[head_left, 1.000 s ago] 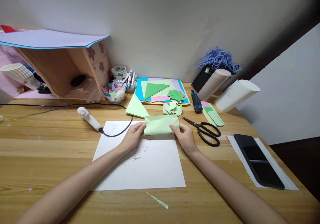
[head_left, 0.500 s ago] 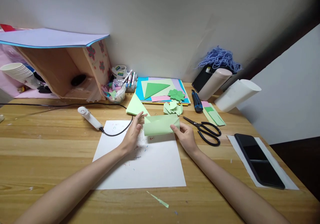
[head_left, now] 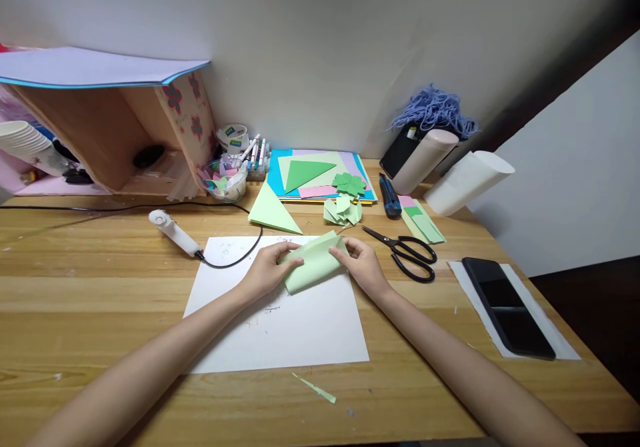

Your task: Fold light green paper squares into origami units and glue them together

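Observation:
A light green sheet of paper (head_left: pixel 315 264), folded over, is held tilted above the white sheet (head_left: pixel 280 337) by both hands. My left hand (head_left: pixel 270 270) grips its left end, thumb on top and fingers behind. At the right end my right hand (head_left: pixel 364 266) pinches it between thumb and fingers. Just beyond lie a folded pale green paper triangle (head_left: pixel 273 210), a pale green folded paper piece (head_left: pixel 343 211) and a darker green clover-shaped paper (head_left: pixel 349 184). Black-handled scissors (head_left: pixel 407 254) rest right of my right hand.
A white glue gun (head_left: pixel 175 234) with a black cord lies at left. Behind stand a cardboard box (head_left: pixel 185 120) and a tub of scraps (head_left: pixel 227 184). Stacked coloured paper (head_left: pixel 280 184), a blue cutter (head_left: pixel 389 196), paper rolls and a phone (head_left: pixel 507 307) are around. A green paper sliver (head_left: pixel 315 388) lies in front.
The green paper has gone from level to tilted, its left end lower. My left hand has closed on that left end, where before its fingers were more upright at the edge.

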A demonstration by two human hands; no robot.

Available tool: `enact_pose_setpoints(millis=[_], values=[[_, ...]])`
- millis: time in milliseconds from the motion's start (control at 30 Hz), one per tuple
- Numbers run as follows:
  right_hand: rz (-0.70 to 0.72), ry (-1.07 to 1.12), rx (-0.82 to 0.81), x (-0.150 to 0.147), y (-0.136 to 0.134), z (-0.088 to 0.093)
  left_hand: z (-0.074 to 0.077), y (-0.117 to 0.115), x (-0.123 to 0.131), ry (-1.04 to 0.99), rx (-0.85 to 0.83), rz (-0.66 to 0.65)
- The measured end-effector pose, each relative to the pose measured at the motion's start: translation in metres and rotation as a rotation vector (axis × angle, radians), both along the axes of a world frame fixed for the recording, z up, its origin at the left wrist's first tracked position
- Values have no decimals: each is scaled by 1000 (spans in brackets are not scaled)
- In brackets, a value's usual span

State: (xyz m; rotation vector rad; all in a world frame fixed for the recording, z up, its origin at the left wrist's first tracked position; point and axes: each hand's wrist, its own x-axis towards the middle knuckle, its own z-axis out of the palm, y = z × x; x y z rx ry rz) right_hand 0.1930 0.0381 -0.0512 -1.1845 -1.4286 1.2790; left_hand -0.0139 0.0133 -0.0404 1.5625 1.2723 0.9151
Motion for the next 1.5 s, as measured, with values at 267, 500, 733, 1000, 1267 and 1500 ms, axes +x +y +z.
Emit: enact_pose_setpoints(millis=[267,500,733,1000,1267,1500], values=[[-91,-11,11,-2,-2,5,9,-3,2,146,5,-129],[-135,-21,20,-1,-4,5,8,-3,3,235,28,-120],[-136,136,-38,1,1,2,9,-3,3,162,-12,-106],[-114,170,-86,3,4,-3,8,-2,2,101,-69,-86],[-150,126,-83,2,2,-1,10,-3,3,169,-15,-83],[-155,99,-67,0,1,3,9,-2,3,163,24,-81]])
